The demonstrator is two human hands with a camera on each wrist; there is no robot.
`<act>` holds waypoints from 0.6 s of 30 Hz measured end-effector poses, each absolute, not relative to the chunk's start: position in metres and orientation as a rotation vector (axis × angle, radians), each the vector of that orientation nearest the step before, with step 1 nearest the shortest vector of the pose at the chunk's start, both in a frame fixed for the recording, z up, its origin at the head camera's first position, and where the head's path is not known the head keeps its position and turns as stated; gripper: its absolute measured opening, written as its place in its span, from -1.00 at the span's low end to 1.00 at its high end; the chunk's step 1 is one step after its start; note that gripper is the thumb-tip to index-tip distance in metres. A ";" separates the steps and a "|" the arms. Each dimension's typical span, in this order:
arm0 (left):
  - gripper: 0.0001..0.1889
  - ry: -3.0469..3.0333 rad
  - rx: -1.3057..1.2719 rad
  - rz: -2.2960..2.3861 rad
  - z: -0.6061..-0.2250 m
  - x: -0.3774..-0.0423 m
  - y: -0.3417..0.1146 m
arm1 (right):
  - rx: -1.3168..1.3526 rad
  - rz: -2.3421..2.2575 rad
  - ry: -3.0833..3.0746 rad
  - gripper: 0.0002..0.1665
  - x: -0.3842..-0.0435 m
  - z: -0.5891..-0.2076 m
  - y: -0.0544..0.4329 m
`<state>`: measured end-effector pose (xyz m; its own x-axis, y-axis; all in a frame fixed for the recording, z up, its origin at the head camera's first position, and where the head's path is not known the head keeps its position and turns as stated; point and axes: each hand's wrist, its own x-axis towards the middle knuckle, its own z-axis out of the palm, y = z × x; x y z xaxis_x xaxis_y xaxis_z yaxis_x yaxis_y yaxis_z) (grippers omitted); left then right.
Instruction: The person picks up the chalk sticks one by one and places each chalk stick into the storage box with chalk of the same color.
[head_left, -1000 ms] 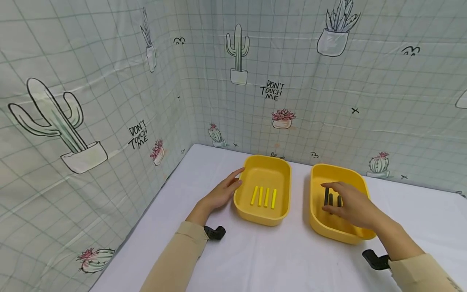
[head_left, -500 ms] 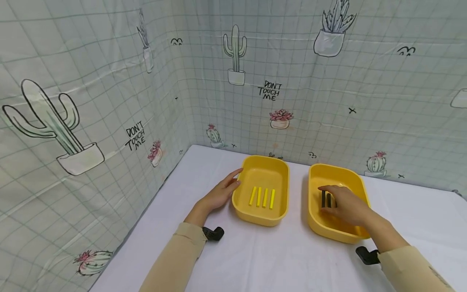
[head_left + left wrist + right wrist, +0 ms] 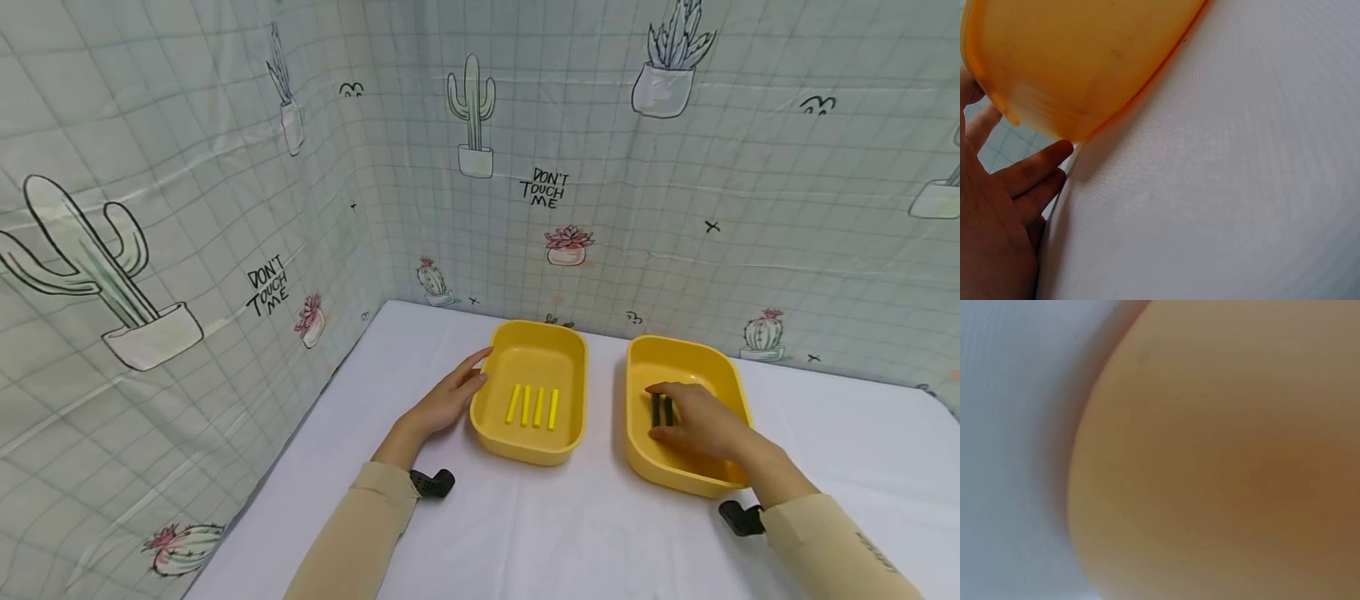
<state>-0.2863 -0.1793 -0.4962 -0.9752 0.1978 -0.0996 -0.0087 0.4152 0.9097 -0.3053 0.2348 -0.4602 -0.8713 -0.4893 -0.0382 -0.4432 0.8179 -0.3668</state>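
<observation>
In the head view my right hand (image 3: 693, 421) reaches into the right yellow tray (image 3: 637, 454). Its forefinger and thumb pinch a short black stick (image 3: 656, 411) by the two ends, low over the tray floor. Beside it, partly under the hand, lies another black stick (image 3: 669, 411). My left hand (image 3: 437, 407) rests its fairly straight fingers against the outer left side of the left yellow tray (image 3: 528, 452). The left wrist view shows these fingers (image 3: 1035, 169) at the tray's wall. Inside that tray several yellow sticks (image 3: 538, 407) lie in a row.
Both trays stand on a white cloth (image 3: 570, 533), with a gap between them. Behind and to the left rises a grid-patterned curtain (image 3: 420, 183) printed with cacti. The right wrist view is filled by the blurred outer wall of the right tray (image 3: 1160, 475).
The head view has swung slightly right. My right hand has sunk lower, the pinched black stick shifting slightly left of its neighbour. A third black stick is now hidden. My left hand stays put.
</observation>
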 end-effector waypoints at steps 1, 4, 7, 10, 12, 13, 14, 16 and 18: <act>-0.49 2.474 0.164 1.595 -0.497 -0.286 -0.180 | -0.730 -0.535 2.868 -0.19 -0.305 -0.461 0.234; -0.49 2.471 0.158 1.604 -0.499 -0.285 -0.180 | -0.714 -0.558 2.851 -0.19 -0.303 -0.462 0.233; -0.49 2.454 0.175 1.620 -0.503 -0.286 -0.180 | -0.682 -0.573 2.836 -0.18 -0.301 -0.465 0.233; -0.48 2.441 0.196 1.625 -0.508 -0.286 -0.181 | -0.673 -0.584 2.829 -0.16 -0.296 -0.469 0.232; -0.48 2.431 0.201 1.634 -0.511 -0.286 -0.182 | -0.683 -0.597 2.834 -0.15 -0.293 -0.471 0.232; -0.48 2.431 0.199 1.634 -0.512 -0.286 -0.183 | -0.683 -0.607 2.836 -0.15 -0.291 -0.471 0.232; -0.47 2.437 0.196 1.630 -0.513 -0.287 -0.183 | -0.681 -0.622 2.835 -0.16 -0.290 -0.470 0.232; -0.46 2.439 0.180 1.626 -0.515 -0.288 -0.186 | -0.670 -0.635 2.843 -0.16 -0.287 -0.467 0.231; -0.45 2.450 0.162 1.618 -0.515 -0.288 -0.189 | -0.669 -0.655 2.852 -0.17 -0.286 -0.463 0.229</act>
